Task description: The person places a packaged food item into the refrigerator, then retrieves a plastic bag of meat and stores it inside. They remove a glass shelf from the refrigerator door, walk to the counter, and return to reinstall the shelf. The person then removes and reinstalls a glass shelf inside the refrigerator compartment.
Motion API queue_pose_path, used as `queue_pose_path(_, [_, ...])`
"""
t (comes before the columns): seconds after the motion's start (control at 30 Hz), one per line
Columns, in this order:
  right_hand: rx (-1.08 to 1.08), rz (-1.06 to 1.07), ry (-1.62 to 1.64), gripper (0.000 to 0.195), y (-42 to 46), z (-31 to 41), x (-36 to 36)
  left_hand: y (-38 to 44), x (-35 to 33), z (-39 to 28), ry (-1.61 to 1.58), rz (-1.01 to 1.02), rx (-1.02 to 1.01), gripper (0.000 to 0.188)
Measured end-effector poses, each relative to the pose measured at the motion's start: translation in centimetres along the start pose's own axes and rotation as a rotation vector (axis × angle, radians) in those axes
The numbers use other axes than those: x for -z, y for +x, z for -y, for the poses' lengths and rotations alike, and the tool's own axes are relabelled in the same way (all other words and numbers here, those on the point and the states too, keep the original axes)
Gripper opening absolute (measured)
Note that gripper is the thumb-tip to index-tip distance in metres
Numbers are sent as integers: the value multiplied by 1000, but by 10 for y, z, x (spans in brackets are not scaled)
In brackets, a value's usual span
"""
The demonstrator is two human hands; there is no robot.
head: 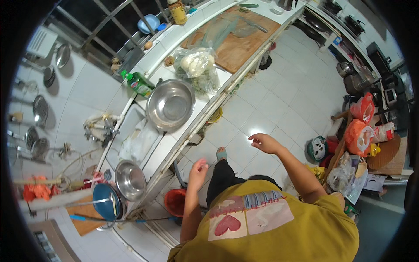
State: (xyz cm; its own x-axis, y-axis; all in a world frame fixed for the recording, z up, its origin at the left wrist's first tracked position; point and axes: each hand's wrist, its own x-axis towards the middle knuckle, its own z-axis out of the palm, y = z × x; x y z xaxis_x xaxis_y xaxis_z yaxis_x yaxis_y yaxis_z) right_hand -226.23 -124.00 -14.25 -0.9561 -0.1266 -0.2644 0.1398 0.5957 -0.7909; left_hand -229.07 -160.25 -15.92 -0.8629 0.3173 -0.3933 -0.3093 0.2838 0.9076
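Note:
My left hand (198, 173) hangs over the floor beside the sink counter, its fingers loosely curled and empty. My right hand (265, 143) is held out over the tiled floor (258, 108), fingers apart, with nothing in it. On the counter ahead and to the left sits a wide stainless steel basin (172, 106) that looks empty. Next to it lie clear plastic bags (196, 67) holding pale round food and greens. A large wooden cutting board (237, 54) bears plastic film and a knife (257, 25).
The sink (113, 147) holds a white plastic bag (134, 147). A smaller metal basin (131, 181) rests at its near edge. A green detergent bottle (139, 83) stands behind. Below is a red bucket (175, 202). To the right, bags (358, 137) crowd a low wooden surface.

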Motion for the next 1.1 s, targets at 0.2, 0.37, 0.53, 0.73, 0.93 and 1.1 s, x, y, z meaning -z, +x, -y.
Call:
queue_pose_path(0.2, [-105, 105, -38, 30, 51, 11, 1, 105, 53, -66, 130, 177, -81, 40])
queue_pose_path(0.37, [-258, -196, 208, 30, 97, 6, 36, 160, 47, -126, -25, 234, -22, 39])
queue_pose_path(0.53, [-211, -546, 272, 37, 195, -28, 131, 219, 14, -176, -186, 266, -102, 37])
queue_pose_path(0.73, [-267, -626, 471, 63, 375, -41, 231, 327, -18, -264, -201, 117, -163, 32])
queue_pose_path(0.93, [-381, -775, 543, 70, 549, -110, 256, 523, -31, -312, 247, -234, -299, 32])
queue_pose_path(1.1, [-155, -864, -286, 54, 556, -111, 307, 649, -17, -256, 642, -275, -263, 41])
